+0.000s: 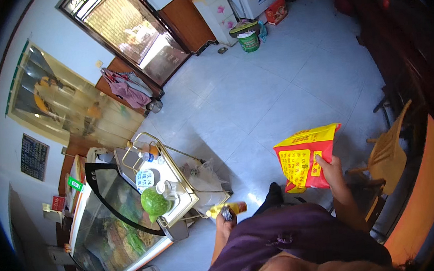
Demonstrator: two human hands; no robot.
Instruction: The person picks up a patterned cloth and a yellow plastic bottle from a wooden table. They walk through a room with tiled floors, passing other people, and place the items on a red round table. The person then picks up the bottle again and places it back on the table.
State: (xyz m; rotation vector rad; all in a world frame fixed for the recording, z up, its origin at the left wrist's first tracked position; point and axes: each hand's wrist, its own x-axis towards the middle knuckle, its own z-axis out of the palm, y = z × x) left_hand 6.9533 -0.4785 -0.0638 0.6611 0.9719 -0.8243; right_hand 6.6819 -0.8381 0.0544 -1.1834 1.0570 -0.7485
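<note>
My right hand (332, 172) grips the edge of a red and yellow plastic packet (293, 164) printed with writing. The packet hangs over the tiled floor, to the right of my foot. In my left hand (225, 226) is a yellow bottle (238, 208) with a reddish end, held roughly sideways. A small dark, shiny thing (227, 212) shows at the same fingers; what it is I cannot tell. Just left of that hand stands a gold-framed trolley (186, 208), bearing a round green melon or gourd (155, 202), a stack of clear plastic cups (169, 189) and a round blue-and-white container (144, 179).
Left of the trolley is a glass-fronted display case (109, 220) with food inside. A wooden chair (389, 160) and an orange tabletop (421, 203) stand at right. Farther off are a green bucket (248, 42), a chest freezer (261, 0) and a doorway (128, 31).
</note>
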